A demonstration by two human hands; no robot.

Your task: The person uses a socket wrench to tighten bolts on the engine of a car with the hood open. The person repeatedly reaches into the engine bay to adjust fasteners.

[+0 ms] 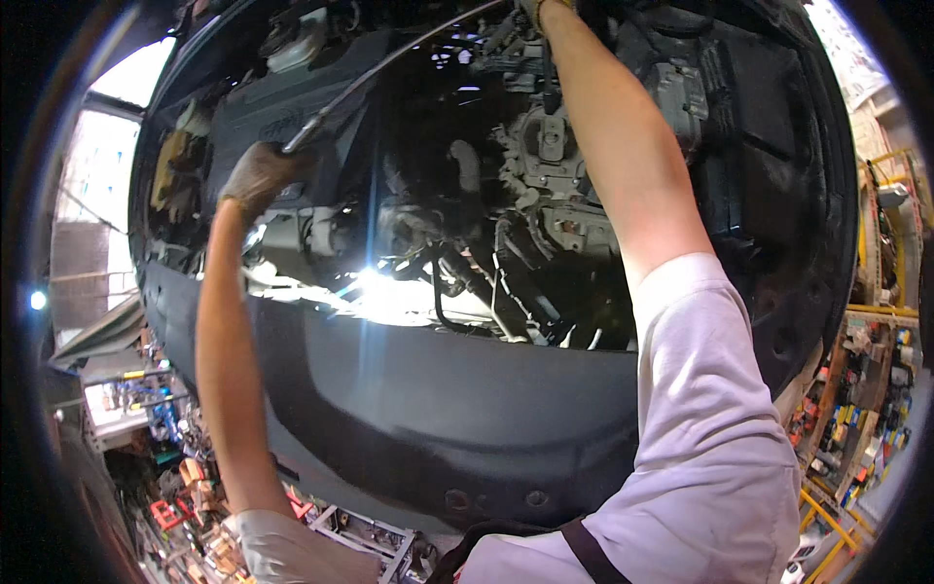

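Observation:
My left hand (pixel 258 178), in a dirty work glove, is closed round the near end of a long, thin metal bar (pixel 365 80). The bar slants up and to the right across the dark underside of a vehicle. Its far end reaches the top edge of the view, beside my right hand (pixel 548 8). Only a gloved edge of that hand shows there, and its fingers are cut off from view. Near my right forearm are metal engine or gearbox housings (pixel 550 146). A dark plastic cover (pixel 282 102) lies behind my left hand.
A broad black panel (pixel 467 409) spans the vehicle's near side, below a brightly lit gap. Shelves with many small parts (pixel 856 428) stand at the right, by yellow rails (pixel 880 311). Tools and parts (pixel 190 487) crowd the lower left.

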